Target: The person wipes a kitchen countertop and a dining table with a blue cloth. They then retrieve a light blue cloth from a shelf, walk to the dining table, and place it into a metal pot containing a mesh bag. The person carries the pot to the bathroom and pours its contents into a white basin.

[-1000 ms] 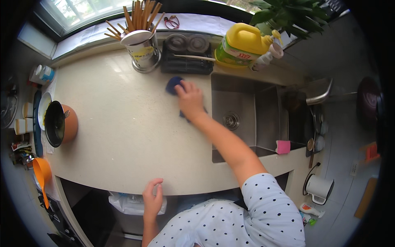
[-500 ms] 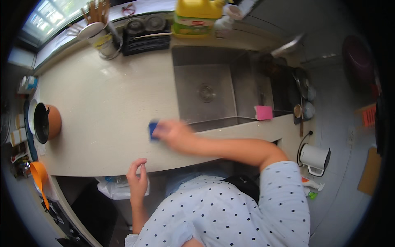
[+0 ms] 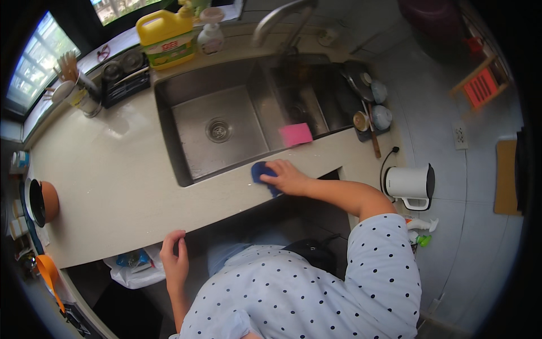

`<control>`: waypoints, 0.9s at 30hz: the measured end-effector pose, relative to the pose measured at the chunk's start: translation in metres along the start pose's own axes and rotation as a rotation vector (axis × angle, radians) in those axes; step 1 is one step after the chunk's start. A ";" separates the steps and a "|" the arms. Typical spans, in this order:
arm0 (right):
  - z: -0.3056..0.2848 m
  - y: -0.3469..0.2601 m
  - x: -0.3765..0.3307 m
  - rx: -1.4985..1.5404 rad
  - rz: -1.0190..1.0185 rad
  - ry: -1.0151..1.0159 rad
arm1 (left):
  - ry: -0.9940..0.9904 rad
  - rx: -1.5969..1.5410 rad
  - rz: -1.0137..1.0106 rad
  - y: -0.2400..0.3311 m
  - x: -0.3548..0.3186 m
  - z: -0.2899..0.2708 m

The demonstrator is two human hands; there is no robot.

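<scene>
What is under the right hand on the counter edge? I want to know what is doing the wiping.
A blue cloth or sponge lies under the right hand on the counter strip before the sink. Only its left end shows; the hand covers the rest.

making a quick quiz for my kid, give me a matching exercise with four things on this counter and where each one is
Things:
1. blue cloth
2. pink sponge
3. yellow jug
4. white kettle

Places:
a. behind the sink, by the window
b. under the right hand, on the counter's front strip
c. far right, past the counter's end
d. on the sink's front edge

Pairs: 1-b, 2-d, 3-a, 4-c
</scene>
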State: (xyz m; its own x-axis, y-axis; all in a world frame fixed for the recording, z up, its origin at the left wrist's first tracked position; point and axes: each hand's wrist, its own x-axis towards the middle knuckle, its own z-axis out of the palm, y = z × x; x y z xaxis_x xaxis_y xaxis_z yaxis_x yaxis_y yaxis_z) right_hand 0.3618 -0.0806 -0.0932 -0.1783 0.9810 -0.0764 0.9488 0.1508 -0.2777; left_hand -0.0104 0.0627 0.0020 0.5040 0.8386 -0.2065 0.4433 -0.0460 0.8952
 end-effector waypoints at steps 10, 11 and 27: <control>-0.033 0.125 -0.170 -0.258 0.518 0.095 | -0.073 0.125 0.006 0.058 -0.041 0.062; -0.027 0.136 -0.179 -0.297 0.578 0.156 | -0.090 0.139 0.026 0.060 -0.045 0.066; 0.013 0.105 -0.266 -0.171 1.456 0.120 | -0.191 0.301 0.073 0.100 -0.069 0.104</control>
State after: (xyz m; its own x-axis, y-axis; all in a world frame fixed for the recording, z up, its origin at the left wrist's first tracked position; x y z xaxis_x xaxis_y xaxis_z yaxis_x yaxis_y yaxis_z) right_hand 0.5056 -0.3276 -0.1143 0.9547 0.2792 -0.1030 0.2883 -0.9535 0.0878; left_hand 0.0762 -0.0558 0.0650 0.6590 0.7123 -0.2415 0.5848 -0.2834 0.7600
